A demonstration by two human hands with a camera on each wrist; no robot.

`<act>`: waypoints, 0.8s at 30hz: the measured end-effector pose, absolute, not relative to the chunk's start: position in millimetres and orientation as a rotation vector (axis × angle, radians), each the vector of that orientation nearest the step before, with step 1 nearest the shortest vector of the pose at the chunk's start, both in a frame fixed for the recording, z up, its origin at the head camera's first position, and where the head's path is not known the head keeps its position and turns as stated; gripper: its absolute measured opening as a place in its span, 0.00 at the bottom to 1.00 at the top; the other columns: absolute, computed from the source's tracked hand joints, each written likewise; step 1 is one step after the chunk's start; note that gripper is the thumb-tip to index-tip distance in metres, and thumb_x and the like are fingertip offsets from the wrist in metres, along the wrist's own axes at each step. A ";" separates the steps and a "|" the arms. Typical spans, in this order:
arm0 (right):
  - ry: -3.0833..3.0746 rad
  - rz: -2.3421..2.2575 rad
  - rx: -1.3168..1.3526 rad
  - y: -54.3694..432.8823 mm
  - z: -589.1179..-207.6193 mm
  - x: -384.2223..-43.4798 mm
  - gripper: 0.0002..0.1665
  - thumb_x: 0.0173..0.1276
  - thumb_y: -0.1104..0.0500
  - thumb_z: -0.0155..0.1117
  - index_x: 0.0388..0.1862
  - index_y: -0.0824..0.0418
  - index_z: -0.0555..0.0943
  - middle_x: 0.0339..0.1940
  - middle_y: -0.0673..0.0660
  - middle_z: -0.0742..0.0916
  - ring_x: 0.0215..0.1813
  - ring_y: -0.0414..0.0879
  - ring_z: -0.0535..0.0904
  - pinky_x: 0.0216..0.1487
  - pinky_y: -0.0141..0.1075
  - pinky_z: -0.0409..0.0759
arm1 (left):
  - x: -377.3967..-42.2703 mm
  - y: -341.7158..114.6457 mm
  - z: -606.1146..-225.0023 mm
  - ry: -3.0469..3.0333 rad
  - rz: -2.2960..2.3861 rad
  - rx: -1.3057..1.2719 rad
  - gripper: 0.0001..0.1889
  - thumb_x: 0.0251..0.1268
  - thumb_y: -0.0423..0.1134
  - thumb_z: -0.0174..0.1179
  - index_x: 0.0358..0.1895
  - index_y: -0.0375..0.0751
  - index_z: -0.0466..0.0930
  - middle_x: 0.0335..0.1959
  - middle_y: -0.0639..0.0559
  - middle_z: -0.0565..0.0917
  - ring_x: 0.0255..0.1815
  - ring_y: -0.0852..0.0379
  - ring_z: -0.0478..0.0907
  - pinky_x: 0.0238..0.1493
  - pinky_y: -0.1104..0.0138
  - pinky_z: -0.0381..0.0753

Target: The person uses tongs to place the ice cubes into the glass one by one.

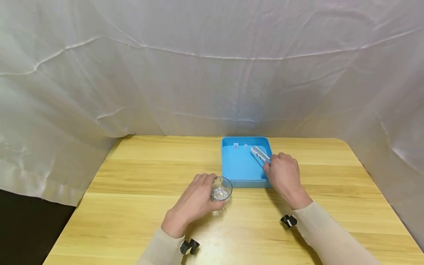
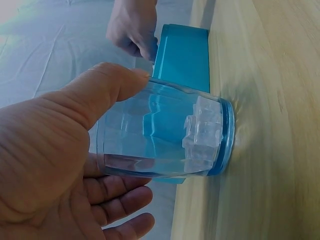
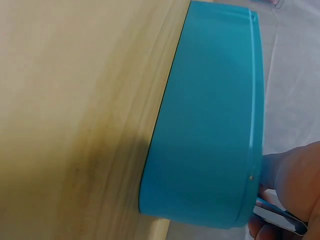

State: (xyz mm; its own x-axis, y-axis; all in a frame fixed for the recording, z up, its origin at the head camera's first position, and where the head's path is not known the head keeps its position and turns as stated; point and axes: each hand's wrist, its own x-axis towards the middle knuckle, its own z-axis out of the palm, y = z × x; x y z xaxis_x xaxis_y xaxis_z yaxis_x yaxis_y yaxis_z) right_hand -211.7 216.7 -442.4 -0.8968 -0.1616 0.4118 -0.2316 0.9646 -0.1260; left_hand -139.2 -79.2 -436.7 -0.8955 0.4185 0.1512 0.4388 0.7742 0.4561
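Note:
My left hand (image 1: 197, 198) grips a clear drinking glass (image 2: 170, 130), thumb on one side and fingers on the other. Several clear ice-like cubes (image 2: 204, 135) lie at the bottom of the glass, which stands on the table left of the blue tray. Over the tray's right wall, my right hand (image 1: 285, 176) holds white-and-grey tongs (image 1: 261, 154) that point into the blue tray (image 1: 246, 183). Near the tray's back wall lie a clear cube (image 1: 236, 146) and a smaller clear piece (image 1: 245, 146), just left of the tong tips. In the right wrist view the tray's wall hides most of the tongs.
The wooden table (image 1: 149, 213) spreads around the tray and glass. A pale curtain (image 1: 205, 84) hangs behind the table's far edge and along both sides. A small black device (image 1: 190, 246) sits at the left wrist, and another black device (image 1: 289, 221) at the right.

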 end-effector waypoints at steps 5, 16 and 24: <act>-2.665 0.288 0.310 216.5 -442.8 -205.1 0.19 0.69 0.59 0.68 0.19 0.63 0.74 0.18 0.56 0.73 0.23 0.53 0.68 0.25 0.42 0.67 | -140.2 -81.1 -436.4 -2.921 -0.774 -0.702 0.43 0.58 0.55 0.78 0.70 0.32 0.73 0.57 0.42 0.83 0.58 0.48 0.77 0.57 0.57 0.84; -2.549 0.359 0.391 218.7 -445.6 -189.2 0.13 0.66 0.61 0.72 0.28 0.71 0.83 0.19 0.56 0.76 0.25 0.53 0.69 0.29 0.44 0.70 | -142.7 -86.4 -437.4 -2.937 -0.772 -0.739 0.43 0.58 0.55 0.77 0.72 0.35 0.73 0.63 0.42 0.82 0.62 0.47 0.77 0.64 0.55 0.81; -2.448 0.436 0.449 219.6 -440.2 -175.4 0.11 0.62 0.64 0.74 0.34 0.74 0.87 0.23 0.61 0.83 0.27 0.55 0.74 0.32 0.48 0.75 | -146.4 -86.0 -436.2 -2.952 -0.764 -0.730 0.43 0.58 0.57 0.77 0.71 0.36 0.73 0.62 0.43 0.82 0.63 0.47 0.76 0.66 0.54 0.80</act>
